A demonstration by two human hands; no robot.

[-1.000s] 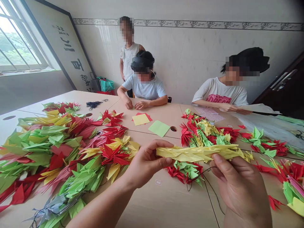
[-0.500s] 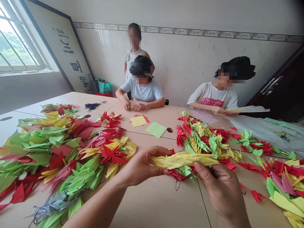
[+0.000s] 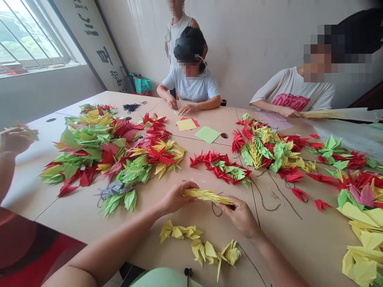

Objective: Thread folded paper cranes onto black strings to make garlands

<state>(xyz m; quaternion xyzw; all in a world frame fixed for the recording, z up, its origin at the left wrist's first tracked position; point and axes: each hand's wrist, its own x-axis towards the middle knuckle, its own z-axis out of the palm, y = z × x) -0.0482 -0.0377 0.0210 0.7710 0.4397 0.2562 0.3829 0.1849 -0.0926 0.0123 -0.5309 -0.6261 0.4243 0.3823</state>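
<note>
A stack of yellow origami cranes (image 3: 206,195) spans the gap between my two hands, just over the table. My left hand (image 3: 178,197) grips its left end, thumb and fingers closed. At the other end, my right hand (image 3: 237,213) pinches the tips. A thin black cord (image 3: 216,210) loops down below the stack. Closer to me lies a loose row of yellow cranes (image 3: 205,247), partly opened out. Beyond my hands rests a string of red and green cranes (image 3: 221,164).
A big heap of coloured cranes (image 3: 89,139) covers the left; more piles (image 3: 266,143) lie right. Square paper sheets (image 3: 208,134) sit mid-table. Two people sit opposite, one stands behind. Another person's hand (image 3: 18,137) holds folded paper at the left edge. Black cords (image 3: 266,203) trail rightward.
My view has pulled back and tipped down, so the yellow stack looks smaller. The near yellow row and another person's hand at left have come into view. Both my hands still hold the stack.
</note>
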